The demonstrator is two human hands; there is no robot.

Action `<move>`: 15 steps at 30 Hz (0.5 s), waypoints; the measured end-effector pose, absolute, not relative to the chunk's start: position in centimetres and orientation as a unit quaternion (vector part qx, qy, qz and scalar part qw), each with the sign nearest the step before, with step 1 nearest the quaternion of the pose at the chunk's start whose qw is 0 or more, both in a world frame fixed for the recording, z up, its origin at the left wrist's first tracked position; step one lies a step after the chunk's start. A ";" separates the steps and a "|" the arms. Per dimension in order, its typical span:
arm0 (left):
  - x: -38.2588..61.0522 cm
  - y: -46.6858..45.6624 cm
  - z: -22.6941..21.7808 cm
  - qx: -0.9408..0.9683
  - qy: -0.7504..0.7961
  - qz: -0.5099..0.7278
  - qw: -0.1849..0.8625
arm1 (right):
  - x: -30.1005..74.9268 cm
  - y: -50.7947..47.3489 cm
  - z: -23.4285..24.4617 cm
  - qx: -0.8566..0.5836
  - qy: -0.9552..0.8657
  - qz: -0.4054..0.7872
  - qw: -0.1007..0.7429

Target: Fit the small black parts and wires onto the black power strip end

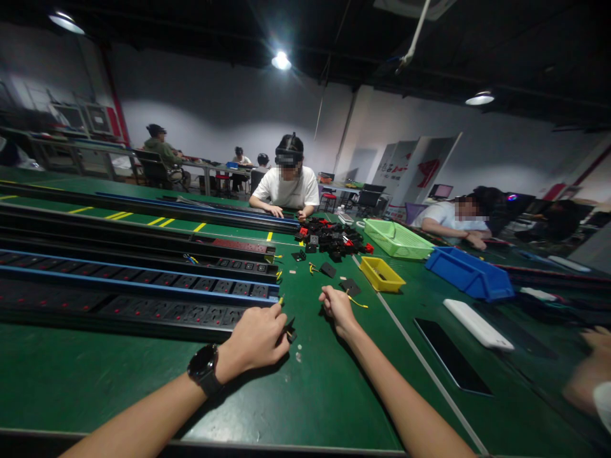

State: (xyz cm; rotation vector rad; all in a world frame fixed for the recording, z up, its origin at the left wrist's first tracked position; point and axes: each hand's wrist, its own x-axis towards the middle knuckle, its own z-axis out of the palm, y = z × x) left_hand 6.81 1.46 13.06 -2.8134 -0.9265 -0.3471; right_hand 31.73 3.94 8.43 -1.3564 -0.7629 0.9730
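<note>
My left hand (258, 337), with a black watch on the wrist, is closed at the end of the nearest power strip (157, 316). Its fingers grip a small black plastic piece (291, 332), partly hidden by them. A yellow wire end (280, 301) sticks out of the strip just above the knuckles. To the right, my right hand (338, 310) hovers over the green table with its fingers curled together; what they hold, if anything, is hidden. Just beyond it lies a black square plate (350, 287) beside a yellow wire (358, 302).
Several long strips and rails lie at left. A pile of black and red socket parts (334, 236) is ahead, near a co-worker (289, 184). At right are a yellow bin (382, 284), green basket (420, 248), blue bin (470, 281), white power bank (477, 324) and phone (451, 356).
</note>
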 end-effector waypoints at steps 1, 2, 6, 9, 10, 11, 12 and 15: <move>6.8 1.5 13.1 -0.940 -0.310 -0.115 0.080 | 31.7 3.9 8.4 -0.586 -0.331 0.421 0.608; 6.8 1.5 13.1 -0.941 -0.309 -0.115 0.080 | 31.7 3.9 8.4 -0.586 -0.331 0.420 0.608; 6.8 1.4 13.1 -0.941 -0.309 -0.116 0.081 | 31.7 3.8 8.5 -0.590 -0.330 0.417 0.607; 6.8 1.4 13.1 -0.941 -0.307 -0.118 0.084 | 31.6 3.8 8.6 -0.591 -0.332 0.417 0.606; 6.8 1.4 13.1 -0.941 -0.306 -0.118 0.084 | 31.6 3.8 8.6 -0.590 -0.333 0.417 0.606; 6.8 1.4 13.1 -0.941 -0.306 -0.119 0.085 | 31.6 3.8 8.6 -0.589 -0.335 0.417 0.606; 6.8 1.4 13.1 -0.941 -0.306 -0.119 0.084 | 31.6 3.8 8.6 -0.588 -0.336 0.417 0.606; 6.8 1.5 13.1 -0.941 -0.306 -0.122 0.080 | 31.6 3.8 8.6 -0.591 -0.335 0.417 0.603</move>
